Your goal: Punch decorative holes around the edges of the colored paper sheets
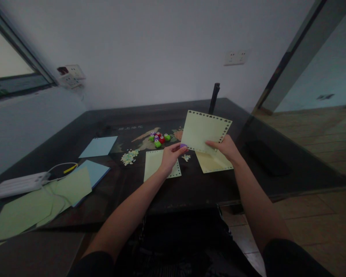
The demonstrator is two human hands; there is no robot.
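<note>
My left hand (pixel 170 156) is closed on a small purple paper punch (pixel 183 146), which sits at the lower left corner of a pale green sheet (pixel 204 130). Punched shapes run along several edges of that sheet. My right hand (pixel 227 149) pinches its lower right part, thumb on the front, holding it tilted above the table. Under my left hand lies another pale sheet with punched edges (pixel 154 163). A yellowish punched sheet (pixel 215 163) lies beneath the raised one. Between them is a small pile of paper bits (pixel 186 157).
Several red, green and purple punches (pixel 159 139) cluster mid-table, near a larger pile of paper bits (pixel 129 156). Leftward lie blue sheets (pixel 99 147), green sheets (pixel 25 207) and a white power strip (pixel 20 184) with a cable. A black post (pixel 214 98) rises behind; a dark flat object (pixel 266 157) lies right.
</note>
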